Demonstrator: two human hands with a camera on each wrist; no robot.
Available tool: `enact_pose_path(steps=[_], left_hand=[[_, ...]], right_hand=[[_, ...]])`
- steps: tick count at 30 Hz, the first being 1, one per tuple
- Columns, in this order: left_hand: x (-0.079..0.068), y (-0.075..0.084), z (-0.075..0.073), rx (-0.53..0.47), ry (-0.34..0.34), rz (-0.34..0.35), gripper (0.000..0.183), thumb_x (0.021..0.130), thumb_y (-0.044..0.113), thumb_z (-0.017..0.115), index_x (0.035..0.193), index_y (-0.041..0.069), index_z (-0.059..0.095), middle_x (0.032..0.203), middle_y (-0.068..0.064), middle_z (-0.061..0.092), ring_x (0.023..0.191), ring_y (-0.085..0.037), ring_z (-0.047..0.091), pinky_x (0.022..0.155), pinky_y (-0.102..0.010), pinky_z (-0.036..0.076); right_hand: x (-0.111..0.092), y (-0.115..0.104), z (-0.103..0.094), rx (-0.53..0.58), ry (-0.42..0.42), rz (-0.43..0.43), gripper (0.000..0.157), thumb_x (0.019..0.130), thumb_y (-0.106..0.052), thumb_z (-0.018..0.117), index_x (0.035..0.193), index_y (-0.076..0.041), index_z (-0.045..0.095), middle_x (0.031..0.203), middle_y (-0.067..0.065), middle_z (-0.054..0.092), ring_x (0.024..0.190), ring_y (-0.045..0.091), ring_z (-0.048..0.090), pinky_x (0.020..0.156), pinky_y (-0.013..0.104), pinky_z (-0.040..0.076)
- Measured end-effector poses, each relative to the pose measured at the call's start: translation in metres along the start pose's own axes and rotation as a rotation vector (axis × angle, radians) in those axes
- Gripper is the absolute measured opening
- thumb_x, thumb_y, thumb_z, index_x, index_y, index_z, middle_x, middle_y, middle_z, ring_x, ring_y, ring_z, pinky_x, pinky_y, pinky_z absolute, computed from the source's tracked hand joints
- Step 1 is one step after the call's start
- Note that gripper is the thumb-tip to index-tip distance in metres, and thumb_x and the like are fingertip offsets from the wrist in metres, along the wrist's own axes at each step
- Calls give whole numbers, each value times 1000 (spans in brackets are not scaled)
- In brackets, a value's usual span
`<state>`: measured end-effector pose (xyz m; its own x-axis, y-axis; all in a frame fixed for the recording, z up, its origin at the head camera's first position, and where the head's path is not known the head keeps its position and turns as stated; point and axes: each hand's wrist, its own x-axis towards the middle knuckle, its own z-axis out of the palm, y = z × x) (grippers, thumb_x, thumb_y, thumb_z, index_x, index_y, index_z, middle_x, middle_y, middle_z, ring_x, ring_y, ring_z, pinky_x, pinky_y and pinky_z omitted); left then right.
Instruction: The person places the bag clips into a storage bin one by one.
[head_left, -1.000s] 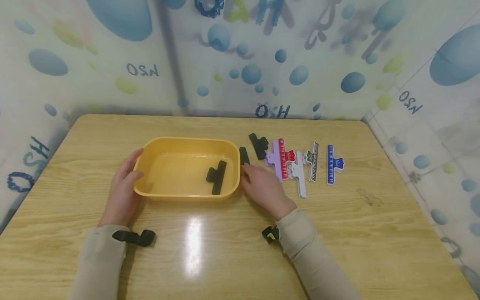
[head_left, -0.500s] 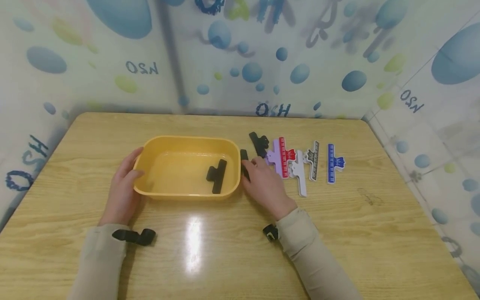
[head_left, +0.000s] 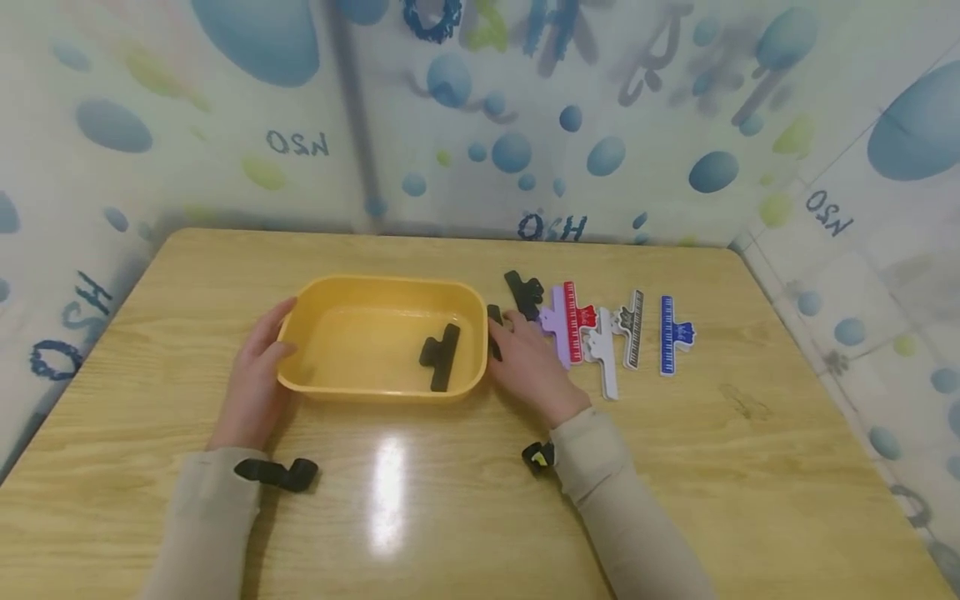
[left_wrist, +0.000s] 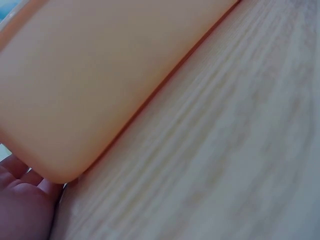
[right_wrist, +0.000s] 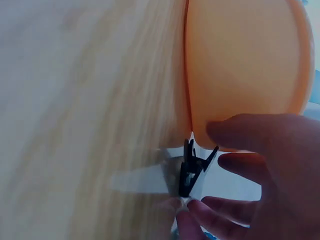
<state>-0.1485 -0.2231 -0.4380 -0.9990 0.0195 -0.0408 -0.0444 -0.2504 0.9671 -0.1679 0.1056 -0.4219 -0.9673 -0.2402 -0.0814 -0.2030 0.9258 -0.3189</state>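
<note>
My left hand [head_left: 255, 379] holds the left end of a yellow plastic basin [head_left: 352, 346], thumb at the rim. Inside the basin, toward its right end, lies one black spring clip [head_left: 446, 358]. Just outside the right wall, my right hand [head_left: 536, 371] has its thumb and fingers around another black spring clip [right_wrist: 189, 170]. That clip stands on its edge on the table in the right wrist view, and fingertips touch its lower end. My hand partly covers it in the head view. The left wrist view shows mostly the basin's outer wall [left_wrist: 100, 65].
Right of my right hand lie several clips: black [head_left: 524, 293], purple [head_left: 557, 321], red [head_left: 573, 321], white [head_left: 607, 354], black-and-white [head_left: 635, 329] and blue [head_left: 667, 333]. The wooden table [head_left: 465, 508] meets patterned walls [head_left: 652, 125] behind and to the right.
My right fingers have shifted a little over the black clip beside the basin, which has slid slightly toward me. My left hand and the basin stay put; the head view has shifted slightly.
</note>
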Motion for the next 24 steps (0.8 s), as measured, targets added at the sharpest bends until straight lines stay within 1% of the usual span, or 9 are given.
enact_pose_path(steps=[4,10,15,18,20,24], left_hand=[[0,-3,2,26,4,-18,50,92,3,32,138,24,34,145,3,18,127,-20,24,90,-19,38],[1,-2,-1,6,5,-4,50,92,2,33,138,23,34,144,3,19,127,-20,25,89,-19,39],[3,-1,0,51,20,-20,50,92,4,34,137,26,35,145,6,17,128,-18,23,97,-24,33],[3,0,0,55,24,-30,50,92,4,33,137,26,35,145,6,17,129,-18,22,99,-26,31],[2,-1,0,38,23,-30,50,92,3,33,137,25,35,145,6,17,129,-18,22,98,-26,32],[2,0,-1,12,14,-12,50,92,2,33,138,23,35,145,4,18,128,-19,23,92,-21,37]], right_hand=[[4,0,0,-33,-3,22,53,85,-39,52,135,-24,40,138,9,31,120,29,32,92,51,34],[7,1,-2,-17,10,9,50,85,-37,55,131,-20,44,133,6,37,116,24,36,91,45,37],[6,2,-3,-32,17,-6,50,83,-37,57,129,-19,47,131,5,40,113,24,38,89,43,38],[5,1,-2,-44,8,-14,50,82,-39,58,127,-19,49,131,6,40,113,24,38,89,44,38],[5,1,-1,-44,1,-11,50,82,-40,58,126,-18,49,131,6,40,113,25,37,89,44,38],[7,0,-1,-5,1,19,51,81,-40,59,126,-17,50,130,6,40,114,24,38,91,44,37]])
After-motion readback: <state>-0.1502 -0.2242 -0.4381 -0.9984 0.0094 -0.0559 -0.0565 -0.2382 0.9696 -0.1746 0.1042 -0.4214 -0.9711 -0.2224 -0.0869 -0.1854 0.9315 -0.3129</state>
